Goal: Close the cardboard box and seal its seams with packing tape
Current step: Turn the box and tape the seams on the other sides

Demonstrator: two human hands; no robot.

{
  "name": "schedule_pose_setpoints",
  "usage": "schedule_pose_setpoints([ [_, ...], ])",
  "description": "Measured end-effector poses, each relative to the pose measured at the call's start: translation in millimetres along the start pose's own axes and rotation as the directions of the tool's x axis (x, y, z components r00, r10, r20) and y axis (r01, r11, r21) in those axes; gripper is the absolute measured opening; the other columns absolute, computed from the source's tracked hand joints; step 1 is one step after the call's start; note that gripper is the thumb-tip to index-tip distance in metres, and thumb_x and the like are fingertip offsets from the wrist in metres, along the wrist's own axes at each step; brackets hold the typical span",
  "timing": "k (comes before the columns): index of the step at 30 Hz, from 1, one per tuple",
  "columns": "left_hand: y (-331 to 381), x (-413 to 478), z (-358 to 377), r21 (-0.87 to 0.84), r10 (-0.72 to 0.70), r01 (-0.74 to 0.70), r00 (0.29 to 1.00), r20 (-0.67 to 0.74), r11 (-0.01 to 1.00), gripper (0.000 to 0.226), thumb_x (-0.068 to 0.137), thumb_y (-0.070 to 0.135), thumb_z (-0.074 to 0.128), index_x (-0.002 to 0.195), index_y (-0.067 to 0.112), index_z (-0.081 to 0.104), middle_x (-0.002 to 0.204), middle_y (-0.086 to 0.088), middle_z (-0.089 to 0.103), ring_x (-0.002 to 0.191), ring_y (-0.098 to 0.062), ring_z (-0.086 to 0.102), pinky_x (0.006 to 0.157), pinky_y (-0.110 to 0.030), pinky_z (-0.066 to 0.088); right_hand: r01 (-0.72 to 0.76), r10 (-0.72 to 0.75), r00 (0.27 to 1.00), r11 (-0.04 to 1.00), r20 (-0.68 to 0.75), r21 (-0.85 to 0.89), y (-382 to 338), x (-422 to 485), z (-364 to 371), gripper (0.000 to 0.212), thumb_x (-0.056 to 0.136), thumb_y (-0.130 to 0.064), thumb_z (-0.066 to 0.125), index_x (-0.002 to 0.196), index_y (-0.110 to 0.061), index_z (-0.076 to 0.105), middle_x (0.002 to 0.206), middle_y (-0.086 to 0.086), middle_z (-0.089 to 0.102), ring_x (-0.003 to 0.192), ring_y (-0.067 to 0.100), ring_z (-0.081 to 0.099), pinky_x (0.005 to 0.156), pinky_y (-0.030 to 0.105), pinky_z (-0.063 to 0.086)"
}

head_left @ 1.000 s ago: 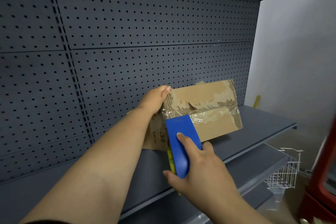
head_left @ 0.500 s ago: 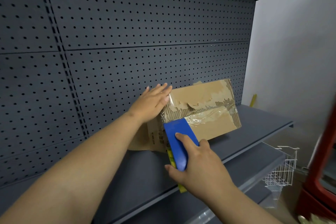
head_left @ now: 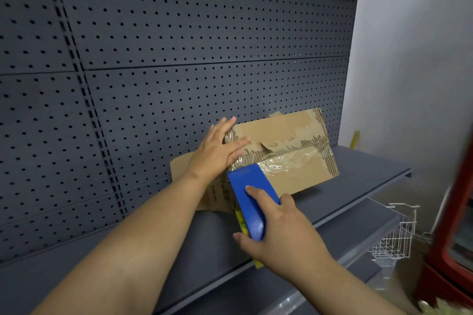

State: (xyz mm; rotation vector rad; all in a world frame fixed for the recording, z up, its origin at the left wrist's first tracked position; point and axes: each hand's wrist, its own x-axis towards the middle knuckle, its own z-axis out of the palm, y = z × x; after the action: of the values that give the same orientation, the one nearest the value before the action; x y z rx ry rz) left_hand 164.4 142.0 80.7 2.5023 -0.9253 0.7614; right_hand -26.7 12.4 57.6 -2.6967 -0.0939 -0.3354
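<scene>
Torn cardboard box [head_left: 289,135] stands on shelf [head_left: 358,181], clear tape [head_left: 289,161] across its seam.

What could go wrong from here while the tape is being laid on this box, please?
1. The tape lies wrinkled over torn cardboard with bare ridges, so it may bond poorly and lift.
2. The box seems tipped up on the shelf, and only the flat left hand steadies it. A pull from the tape dispenser in the right hand could slide or rock it.
</scene>
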Motion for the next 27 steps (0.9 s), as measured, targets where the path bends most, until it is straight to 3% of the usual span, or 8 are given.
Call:
schedule_pose_setpoints([
  [5,-3,3,-6,0.102,0.036,-0.044,0.997,0.074,0.994,0.057,0.088,0.059,0.014,0.138,0.043,0.036,0.155,0.007,0.015,0.144,-0.018,0.002,0.112,-0.049,0.022,0.002,-0.002,1.0,0.998,0.002,-0.067,0,1,-7,0.084,0.069,-0.072,0.052,0.138,-0.047,0.01,0.105,0.0,0.029,0.088,0.023,0.053,0.066,0.028,0.042],
  [9,3,10,-10,0.097,-0.027,0.017,0.994,0.102,0.995,0.042,0.096,0.043,0.031,0.137,0.041,0.037,0.152,0.007,0.016,0.136,-0.02,0.017,0.11,-0.043,0.028,0.002,-0.001,1.0,0.997,0.013,-0.082,0,2,-6,0.09,0.069,-0.067,0.057,0.14,-0.045,0.006,0.115,0.004,0.032,0.092,0.025,0.054,0.07,0.031,0.044],
  [12,10,17,-12,0.105,-0.057,0.045,0.992,0.115,0.993,0.04,0.097,0.038,0.033,0.137,0.041,0.037,0.152,0.006,0.016,0.134,-0.021,0.02,0.108,-0.041,0.027,0.0,0.001,1.0,0.998,0.012,-0.068,6,-3,-5,0.091,0.071,-0.062,0.058,0.141,-0.045,0.002,0.116,0.004,0.031,0.08,0.024,0.049,0.068,0.03,0.043],
  [17,17,21,-5,0.078,-0.069,0.059,0.989,0.133,0.995,0.04,0.097,0.036,0.034,0.137,0.04,0.038,0.152,0.005,0.015,0.134,-0.022,0.02,0.109,-0.041,0.026,0.004,-0.004,1.0,1.0,-0.018,-0.025,16,-10,-9,0.089,0.071,-0.059,0.06,0.14,-0.047,0.006,0.103,0.001,0.028,0.072,0.024,0.046,0.063,0.028,0.04],
  [21,24,25,-3,0.079,-0.078,0.068,0.987,0.137,0.995,0.04,0.097,0.034,0.035,0.137,0.041,0.039,0.152,0.005,0.015,0.136,-0.022,0.018,0.11,-0.043,0.026,-0.003,0.002,0.999,1.0,-0.04,-0.013,24,-14,-13,0.084,0.072,-0.057,0.057,0.138,-0.049,0.007,0.105,0.002,0.032,0.07,0.023,0.048,0.062,0.028,0.04],
  [27,30,30,-1,0.131,-0.132,0.116,0.984,0.121,0.985,0.04,0.098,0.038,0.033,0.137,0.046,0.035,0.154,0.004,0.013,0.14,-0.021,0.013,0.112,-0.044,0.021,-0.019,0.018,0.999,1.0,-0.051,-0.022,30,-8,-26,0.08,0.074,-0.052,0.057,0.14,-0.047,0.011,0.101,0.002,0.027,0.073,0.026,0.044,0.069,0.031,0.042],
])
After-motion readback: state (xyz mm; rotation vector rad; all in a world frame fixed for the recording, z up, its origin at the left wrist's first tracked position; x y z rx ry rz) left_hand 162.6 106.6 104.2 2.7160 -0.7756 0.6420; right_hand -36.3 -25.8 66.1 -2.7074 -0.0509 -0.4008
